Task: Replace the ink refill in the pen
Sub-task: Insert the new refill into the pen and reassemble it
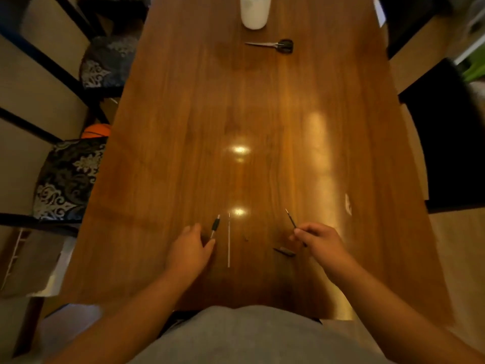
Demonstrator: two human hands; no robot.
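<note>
My left hand (190, 249) rests on the wooden table (183, 127), its fingertips touching the near end of the pen barrel (215, 227), which has a black grip and points away from me. Just right of it a thin pale refill (228, 243) lies lengthwise on the table. My right hand (319, 241) pinches a dark thin refill (291, 219), its tip angled up and to the left. A small dark pen piece (284, 251) lies under that hand's near side. A tiny part (246, 239), perhaps a spring, sits between the hands.
Black-handled scissors (275, 45) lie far up the table, with a white cylinder container (255, 11) beyond them. Patterned-cushion chairs (68, 179) stand along the left edge and a dark chair (446, 137) on the right. An orange ball (96, 130) is on the floor at left.
</note>
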